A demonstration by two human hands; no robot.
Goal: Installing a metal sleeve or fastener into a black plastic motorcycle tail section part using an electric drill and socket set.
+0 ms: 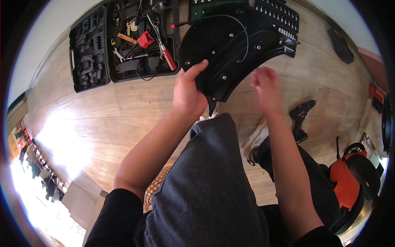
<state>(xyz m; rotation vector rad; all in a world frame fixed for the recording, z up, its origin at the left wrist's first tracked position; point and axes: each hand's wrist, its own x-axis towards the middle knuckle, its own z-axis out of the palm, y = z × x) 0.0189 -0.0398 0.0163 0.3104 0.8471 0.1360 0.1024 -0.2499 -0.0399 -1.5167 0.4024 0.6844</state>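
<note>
Head view, looking down: gripped in the left hand [190,92], thumb flat over the face and palm against the near left edge, a black curved panel [205,43], raised in front of the body. Near the panel's right-hand edge, the right hand [267,88], blurred, fingers curled inward; cannot tell whether holding or touching anything. Arched across the panel, a thin black cable [245,31] with a red tip [173,26] out past the upper left edge. Dotted over the same face, several silvery bolts [224,77].

Behind the panel and partly hidden by it, a green case [196,12] and a socket tray [279,14] with rows of small metal pieces. To the left, spread open on the wooden floor [135,101], a black tool case [88,49], with a red-handled tool [167,57], a red piece [145,40] and assorted loose tools jumbled in one half.

To the right of the right forearm, lying on the floor, a cordless drill [302,111]; farther up, near the wall, a dark shoe [340,45]. At lower right, beyond the outstretched leg, an orange-and-black object [345,183], kind unclear. Blocking the floor below the panel, a bent knee in grey trousers [205,164].
</note>
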